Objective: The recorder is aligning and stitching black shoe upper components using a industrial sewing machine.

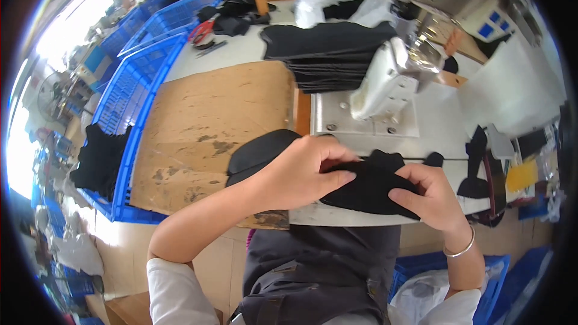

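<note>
A dark, curved-edged piece of black fabric (pixel 370 189) is held just above the front edge of the table. My left hand (pixel 310 168) pinches its left end between thumb and fingers. At the other end, my right hand (pixel 430 195), with a silver bangle on the wrist, grips the fabric between thumb and forefinger. Beneath my left wrist, another rounded black piece (pixel 259 153) lies partly on the cardboard. The white sewing machine (pixel 385 81) stands just beyond my hands on a metal plate. Behind it rests a stack of cut black pieces (pixel 328 54).
A worn cardboard sheet (pixel 217 126) covers the table's left side, bordered by a blue plastic crate (pixel 135 114). Red-handled scissors (pixel 200 33) lie at the back left. Black strips (pixel 475 168) sit at the right, and another blue crate (pixel 497 271) stands below.
</note>
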The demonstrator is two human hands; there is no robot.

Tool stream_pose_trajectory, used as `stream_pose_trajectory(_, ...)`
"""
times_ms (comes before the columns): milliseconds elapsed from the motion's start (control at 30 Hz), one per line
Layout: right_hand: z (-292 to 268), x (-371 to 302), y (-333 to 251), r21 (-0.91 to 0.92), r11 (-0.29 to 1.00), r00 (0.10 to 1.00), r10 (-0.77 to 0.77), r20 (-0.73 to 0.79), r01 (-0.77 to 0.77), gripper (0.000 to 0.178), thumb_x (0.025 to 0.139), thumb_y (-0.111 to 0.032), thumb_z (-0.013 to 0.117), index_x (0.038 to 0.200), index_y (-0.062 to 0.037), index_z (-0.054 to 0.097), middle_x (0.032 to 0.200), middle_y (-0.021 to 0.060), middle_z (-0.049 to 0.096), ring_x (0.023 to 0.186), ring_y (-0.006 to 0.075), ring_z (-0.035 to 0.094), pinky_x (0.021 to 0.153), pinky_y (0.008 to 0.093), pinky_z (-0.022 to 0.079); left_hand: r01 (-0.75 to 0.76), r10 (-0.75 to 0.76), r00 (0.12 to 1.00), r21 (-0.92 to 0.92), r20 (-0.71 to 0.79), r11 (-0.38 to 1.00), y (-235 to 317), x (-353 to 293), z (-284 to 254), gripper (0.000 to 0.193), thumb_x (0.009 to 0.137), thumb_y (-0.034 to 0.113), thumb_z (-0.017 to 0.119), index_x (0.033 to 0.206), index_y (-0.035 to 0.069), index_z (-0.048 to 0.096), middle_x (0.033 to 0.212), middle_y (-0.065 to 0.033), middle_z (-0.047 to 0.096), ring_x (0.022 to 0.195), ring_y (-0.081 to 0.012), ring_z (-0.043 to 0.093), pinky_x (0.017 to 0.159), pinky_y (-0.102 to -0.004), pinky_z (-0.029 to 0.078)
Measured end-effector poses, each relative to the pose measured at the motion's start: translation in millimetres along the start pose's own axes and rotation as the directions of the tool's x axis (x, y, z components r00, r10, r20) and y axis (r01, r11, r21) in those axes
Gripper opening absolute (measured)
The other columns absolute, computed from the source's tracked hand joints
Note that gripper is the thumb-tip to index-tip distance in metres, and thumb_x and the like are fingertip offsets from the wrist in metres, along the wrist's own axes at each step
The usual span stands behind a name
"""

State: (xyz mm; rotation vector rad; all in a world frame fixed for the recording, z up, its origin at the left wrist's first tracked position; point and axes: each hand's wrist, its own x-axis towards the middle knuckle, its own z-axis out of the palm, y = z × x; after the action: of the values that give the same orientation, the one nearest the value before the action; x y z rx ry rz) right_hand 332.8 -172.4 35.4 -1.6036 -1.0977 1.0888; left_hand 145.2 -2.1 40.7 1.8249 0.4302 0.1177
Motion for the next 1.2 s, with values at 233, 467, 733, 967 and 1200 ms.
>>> stream_pose_trajectory(233,-16.1,-7.2,27.9,-0.24,0.969,0.998,0.054,-0.037,-0.062,0.022,0.08,-0.013,0.072,0.091,0.0028,0.062,0.069,0.0042,0.059,0.06,0.0075,0.05,0.056,0.0254,0.042,-0.063,0.044,0.991,0.159,0.124,0.985,-24.6,32.4,41.1,0.028,0.084,0.021,0.073,0.082,-0.003,0.059,0.06,-0.0026,0.052,0.055,-0.0083,0.046,0.052,-0.0267,0.038)
stream_pose_trajectory(467,-16.7,-10.0,50.7,-0.401,0.91,0.987,-0.145,-0.071,0.104,0.037,0.075,-0.02,0.078,0.096,0.006,0.061,0.08,0.0202,0.065,0.067,0.0294,0.063,0.064,0.0334,0.048,-0.114,0.117,0.993,0.365,0.015,0.924,-29.3,39.1,56.2,0.036,0.078,0.027,0.078,0.076,-0.002,0.057,0.052,-0.0077,0.047,0.047,-0.0133,0.041,0.047,-0.0297,0.034)
stream_pose_trajectory(733,-9.6,-8.1,42.5,-0.477,0.876,0.992,-0.11,-0.067,0.065,0.037,0.073,-0.02,0.079,0.093,0.0051,0.062,0.076,0.0215,0.064,0.068,0.0365,0.062,0.061,0.0363,0.047,-0.126,0.122,0.992,0.37,0.034,0.921,-35.1,41.4,50.5,0.035,0.076,0.025,0.079,0.075,-0.002,0.057,0.053,-0.0104,0.048,0.046,-0.0152,0.04,0.046,-0.0307,0.034)
stream_pose_trajectory(967,-8.2,-5.1,43.0,-0.479,0.874,0.99,-0.125,-0.058,0.082,0.035,0.072,-0.017,0.079,0.092,0.0053,0.061,0.074,0.0222,0.062,0.067,0.0371,0.062,0.058,0.0372,0.046,-0.087,0.038,0.991,0.418,0.125,0.904,-26.8,41.6,45.4,0.032,0.077,0.027,0.074,0.082,-0.002,0.062,0.073,-0.0175,0.063,0.068,-0.0347,0.063,0.061,-0.04,0.047)
stream_pose_trajectory(1200,-7.8,-4.7,40.4,-0.491,0.869,0.993,-0.101,-0.056,0.061,0.034,0.071,-0.016,0.079,0.091,0.006,0.061,0.073,0.0221,0.061,0.065,0.0371,0.061,0.058,0.0369,0.046,-0.083,0.022,0.99,0.446,0.141,0.891,-26.8,41.7,45.3,0.03,0.078,0.027,0.073,0.084,-0.001,0.063,0.078,-0.0165,0.066,0.073,-0.0349,0.064,0.064,-0.0403,0.049)
